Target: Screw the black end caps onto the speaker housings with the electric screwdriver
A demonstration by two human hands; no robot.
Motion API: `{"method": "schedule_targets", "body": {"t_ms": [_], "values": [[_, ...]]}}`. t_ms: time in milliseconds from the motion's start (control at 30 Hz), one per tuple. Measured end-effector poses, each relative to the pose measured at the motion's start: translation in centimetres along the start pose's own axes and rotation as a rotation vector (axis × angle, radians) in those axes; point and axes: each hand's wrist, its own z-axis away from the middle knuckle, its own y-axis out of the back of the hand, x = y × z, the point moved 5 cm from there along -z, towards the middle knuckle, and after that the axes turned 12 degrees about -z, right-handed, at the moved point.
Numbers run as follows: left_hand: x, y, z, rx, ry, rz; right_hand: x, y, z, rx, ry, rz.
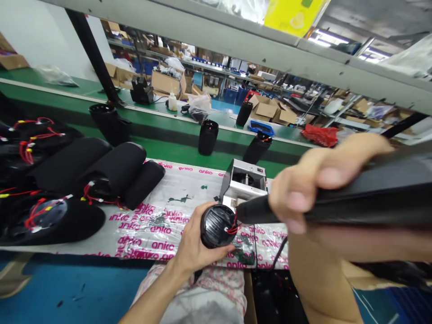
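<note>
My left hand wraps round a black round speaker housing, its ribbed end facing up. Red wires with a small white plug come out at that end's right side. Close to the camera and partly blurred, my right hand grips a long black hand tool with a narrowing nose; its exact kind is unclear. The nose points left and reaches the housing's right edge; whether it touches cannot be told. Just behind the housing stands a silver metal machine with a small switch.
Several black fabric-covered cylinders, some with red wires, lie piled at the left on the plastic-wrapped bench. On the green conveyor stand more black cylinders. A metal shelf beam crosses overhead.
</note>
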Motion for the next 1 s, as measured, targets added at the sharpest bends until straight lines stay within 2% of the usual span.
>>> {"method": "schedule_targets", "body": {"t_ms": [100, 167, 300, 400, 467, 633, 800, 1000], "values": [[-0.6, 0.1, 0.1, -0.02, 0.011, 0.0, 2.8, -3.1, -0.3, -0.031, -0.009, 0.097], [-0.8, 0.0, 0.2, -0.038, 0.029, 0.017, 4.1, -4.0, -0.5, -0.03, -0.023, 0.079], [-0.7, -0.2, 0.4, -0.044, 0.041, 0.04, 5.0, -3.7, -0.4, -0.017, -0.018, 0.054], [-0.7, -0.3, 0.4, -0.04, 0.046, 0.048, 5.3, -3.0, -0.1, -0.019, -0.01, -0.046], [-0.7, -0.3, 0.4, -0.033, 0.052, 0.051, 5.7, -2.9, -0.1, -0.05, -0.062, -0.099], [-0.8, -0.5, 0.4, -0.021, 0.058, 0.058, 6.1, -3.6, -0.7, -0.066, -0.154, -0.061], [-0.9, -0.7, 0.6, -0.027, 0.104, 0.042, 7.6, -5.1, -1.4, -0.21, -0.305, -0.13], [-1.2, -0.8, 1.0, 0.011, 0.105, 0.019, 9.2, -4.5, -1.7, -0.145, -0.291, -0.11]]}}
